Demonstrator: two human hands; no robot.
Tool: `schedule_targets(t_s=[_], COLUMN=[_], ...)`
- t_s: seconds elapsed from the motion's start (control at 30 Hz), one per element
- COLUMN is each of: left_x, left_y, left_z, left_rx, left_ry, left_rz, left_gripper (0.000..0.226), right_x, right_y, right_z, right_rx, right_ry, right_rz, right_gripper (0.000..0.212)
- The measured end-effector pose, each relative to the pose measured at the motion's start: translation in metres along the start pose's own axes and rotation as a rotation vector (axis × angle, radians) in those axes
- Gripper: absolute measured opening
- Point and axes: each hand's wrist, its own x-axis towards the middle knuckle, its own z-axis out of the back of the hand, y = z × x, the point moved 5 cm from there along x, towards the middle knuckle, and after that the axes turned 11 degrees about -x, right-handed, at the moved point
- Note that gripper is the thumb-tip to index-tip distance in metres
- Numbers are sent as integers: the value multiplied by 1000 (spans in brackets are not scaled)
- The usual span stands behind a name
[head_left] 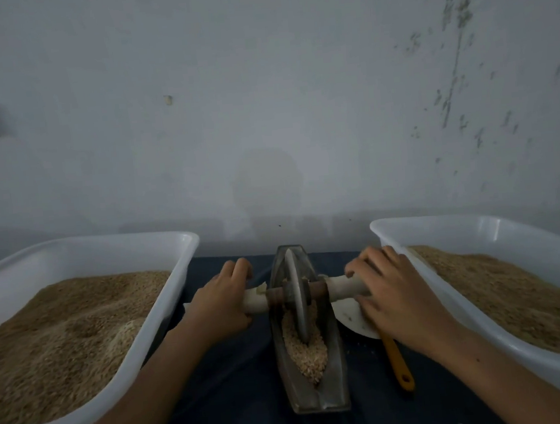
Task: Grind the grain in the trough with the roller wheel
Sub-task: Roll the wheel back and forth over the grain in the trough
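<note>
**Both hands on the axle, wheel standing in the grain**

At your far left sits a white plastic tub (pixel 71 262) heaped with brown grain, its near corner running out of the frame. Your left hand (pixel 222 299) lies just beside it, palm down over the left end of the wheel's axle handle (pixel 256 301), fingers draped over the top and the thumb below; the pale wrapped handle shows between your hand and the wheel. Whether the fingers close fully round it, you cannot tell from this angle.

In the middle, the metal trough (pixel 315 393) runs lengthwise away from you on the dark blue cloth (pixel 234 387). The roller wheel (pixel 297 299) stands upright on edge inside it, toward the far half, with pale crushed grain (pixel 307 352) lying along the trough's channel in front of and around the wheel's base.

Your right hand (pixel 392 293) rests on the right end of the axle, fingers spread and bent over it. Beneath that hand lies a white dish (pixel 350 321), and a yellow-handled tool (pixel 399 364) juts out toward you. At the far right stands a second white tub (pixel 478 227), also filled with brown grain.
</note>
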Motion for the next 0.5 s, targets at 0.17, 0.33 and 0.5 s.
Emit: schedule_targets(t_s=[0.17, 0.33, 0.5], left_x=[-10, -12, -11], left_y=[4, 12, 14], left_z=[3, -1, -6], left_rx=[170, 203, 162], left_ry=[-135, -147, -219], left_rz=[-77, -20, -12], left_gripper=[54, 34, 27], right_x=[-18, -29, -39], right_y=[-3, -6, -21], right_z=[-14, -37, -50], right_rx=[87, -46, -165], right_ry=[183, 411, 475], right_rz=[23, 148, 164], right_gripper=[8, 14, 26])
